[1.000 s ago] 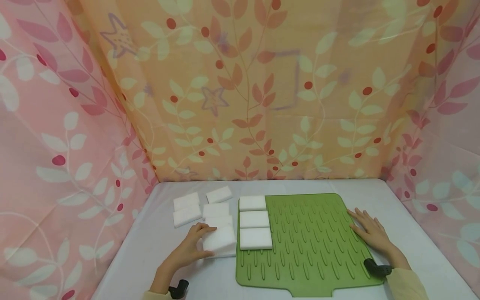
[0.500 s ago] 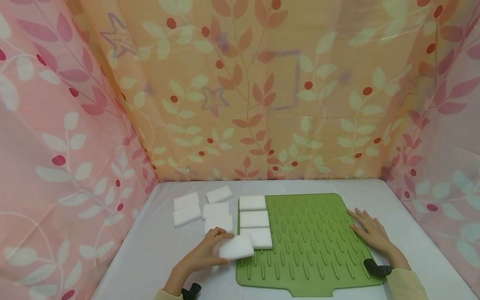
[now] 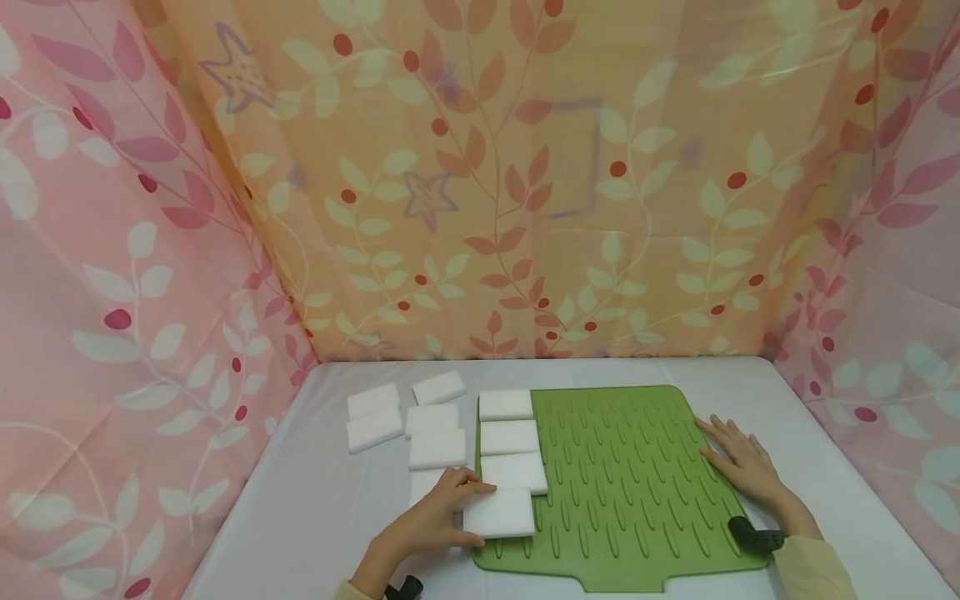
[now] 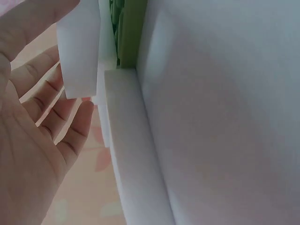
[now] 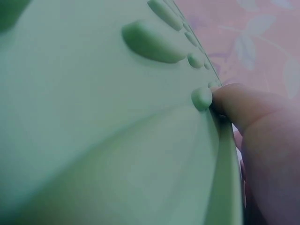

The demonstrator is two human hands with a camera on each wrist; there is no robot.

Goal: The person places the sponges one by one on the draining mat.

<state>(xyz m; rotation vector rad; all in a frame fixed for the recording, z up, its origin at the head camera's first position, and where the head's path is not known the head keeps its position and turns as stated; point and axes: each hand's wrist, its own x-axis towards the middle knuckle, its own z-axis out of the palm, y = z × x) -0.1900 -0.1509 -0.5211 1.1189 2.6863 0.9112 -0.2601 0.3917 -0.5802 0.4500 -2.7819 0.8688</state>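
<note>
My left hand pinches a white sponge block between thumb and fingers, over the near left part of a green ridged mat. In the left wrist view the held sponge sits between thumb and fingers, its narrow side showing. Beyond it, three more white sponges form a column along the mat's left edge, the nearest of them slightly askew. My right hand rests at the mat's right edge with fingers extended. In the right wrist view its thumb touches the mat's rim.
Several loose white sponges lie on the white tablecloth left of the mat, including one close to its edge and another farther left. One sponge is partly hidden behind my left hand. Patterned curtains enclose the table's back and sides.
My left hand has lifted a sponge from the loose group and carried it right, onto the mat's near left part. The column's nearest sponge has shifted slightly. The right hand stays put.
</note>
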